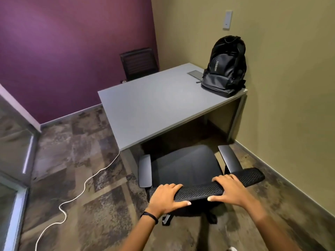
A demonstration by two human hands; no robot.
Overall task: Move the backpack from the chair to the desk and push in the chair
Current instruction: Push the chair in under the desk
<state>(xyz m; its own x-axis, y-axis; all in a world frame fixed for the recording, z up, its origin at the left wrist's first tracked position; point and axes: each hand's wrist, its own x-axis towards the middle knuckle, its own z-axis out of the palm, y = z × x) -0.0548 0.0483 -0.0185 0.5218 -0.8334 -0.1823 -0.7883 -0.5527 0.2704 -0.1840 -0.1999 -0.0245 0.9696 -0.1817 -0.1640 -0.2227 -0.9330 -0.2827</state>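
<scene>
A black backpack [224, 67] stands upright on the far right corner of the grey desk [154, 107], close to the olive wall. A black office chair [186, 165] faces the desk, its seat front just at the desk's near edge and its seat bare. My left hand [167, 197] grips the top of the chair's mesh backrest on its left part. On the same backrest top, further right, my right hand [230, 190] holds on with its fingers over the front and its thumb behind.
A second dark chair [138, 63] stands behind the desk against the purple wall. A white cable [85, 189] snakes over the patterned carpet to the left. A flat grey panel [196, 74] lies on the desk beside the backpack. A glass partition [12, 160] runs along the left.
</scene>
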